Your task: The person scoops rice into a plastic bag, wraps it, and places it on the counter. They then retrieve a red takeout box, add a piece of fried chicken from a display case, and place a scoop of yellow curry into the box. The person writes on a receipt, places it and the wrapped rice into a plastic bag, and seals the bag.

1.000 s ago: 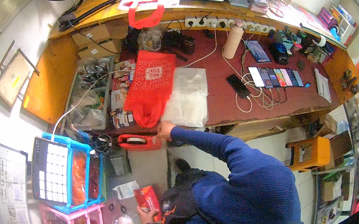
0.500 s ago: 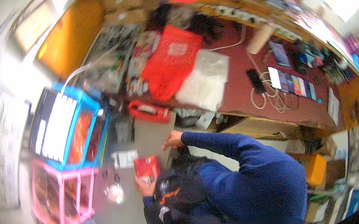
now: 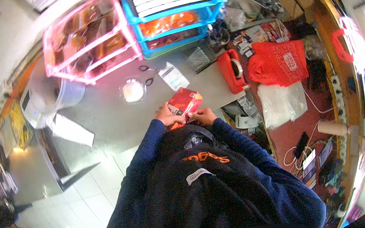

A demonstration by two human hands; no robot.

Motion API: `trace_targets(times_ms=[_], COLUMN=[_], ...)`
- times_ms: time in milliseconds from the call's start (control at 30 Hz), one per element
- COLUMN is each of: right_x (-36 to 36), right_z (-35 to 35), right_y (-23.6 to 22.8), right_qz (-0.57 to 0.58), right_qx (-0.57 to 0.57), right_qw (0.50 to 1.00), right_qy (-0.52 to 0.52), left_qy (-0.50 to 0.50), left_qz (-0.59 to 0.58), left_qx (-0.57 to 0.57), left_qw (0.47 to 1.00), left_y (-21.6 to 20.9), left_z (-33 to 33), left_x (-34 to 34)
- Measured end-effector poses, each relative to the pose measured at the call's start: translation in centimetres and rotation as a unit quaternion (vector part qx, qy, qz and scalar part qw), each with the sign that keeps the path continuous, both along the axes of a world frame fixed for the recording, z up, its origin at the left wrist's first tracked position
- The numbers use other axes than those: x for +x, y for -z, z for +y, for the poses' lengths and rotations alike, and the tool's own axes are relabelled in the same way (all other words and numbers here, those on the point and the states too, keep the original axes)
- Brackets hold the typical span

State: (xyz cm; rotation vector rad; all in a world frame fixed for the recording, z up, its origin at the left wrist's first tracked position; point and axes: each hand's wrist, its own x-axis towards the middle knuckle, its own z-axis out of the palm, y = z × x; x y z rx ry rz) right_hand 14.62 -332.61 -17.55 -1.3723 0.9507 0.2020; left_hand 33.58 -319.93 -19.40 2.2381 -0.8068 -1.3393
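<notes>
A red box (image 3: 184, 100) with a printed front is held close to my body, at the near edge of the grey table. My left hand (image 3: 168, 115) grips it on the left side, thumb across its face. At the lower right corner, the fingers of my right hand (image 3: 203, 117) close on the box's edge. Just beyond the box lies a white printed slip (image 3: 172, 77). Black-handled scissors (image 3: 148, 82) and a clear round container with something white inside (image 3: 133, 91) are farther left.
A pink rack (image 3: 130, 35) and a blue rack (image 3: 144, 50) hold bagged goods along the back. On the right are a red tape dispenser (image 3: 231, 83), a red bag (image 3: 275, 61) and clear plastic bags (image 3: 283, 105). A translucent bucket (image 3: 72, 93) and white paper (image 3: 72, 129) lie left.
My view has swung left, so the racks now stand ahead. My right hand, earlier apart from the red box, has come to its edge; my left hand still holds it.
</notes>
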Motion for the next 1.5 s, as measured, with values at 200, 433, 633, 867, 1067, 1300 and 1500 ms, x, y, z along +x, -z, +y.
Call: trace_targets(times_ms=[200,433,633,867,1067,1300,1500], right_x=[1.5,5.3,12.5,18.0,13.8,5.2,-1.4], right_z=[1.3,2.3,-5.4,-10.2,-11.5,-10.2,-9.3], right_y=[-2.1,-1.6,1.9,7.0,3.3,-3.1,-4.1], right_qz=[-0.003,-0.035,0.015,0.222,-0.046,-0.181,-0.132], right_qx=[0.004,0.022,-0.415,-0.477,-0.476,-0.176,-0.138], right_qw=[0.999,0.998,0.907,0.822,0.875,0.954,0.955], right_qy=[-0.036,-0.046,-0.074,-0.217,-0.078,0.161,0.228], left_qy=[-0.082,-0.347,-0.179,-0.022,-0.251,-0.411,-0.353], left_qz=[0.404,0.611,0.193,-0.352,-0.421,0.104,-0.009], left_qx=[-0.178,-0.228,-0.242,-0.113,-0.29,-0.067,-0.116], left_qw=[0.893,0.674,0.934,0.929,0.822,0.903,0.928], left_y=[0.9,-1.0,0.1,-1.3,0.6,5.6,3.3], left_z=[4.3,10.4,10.5,4.9,4.9,5.6,3.1], left_x=[0.2,-0.8,1.6,-2.3,5.3,18.6,15.7])
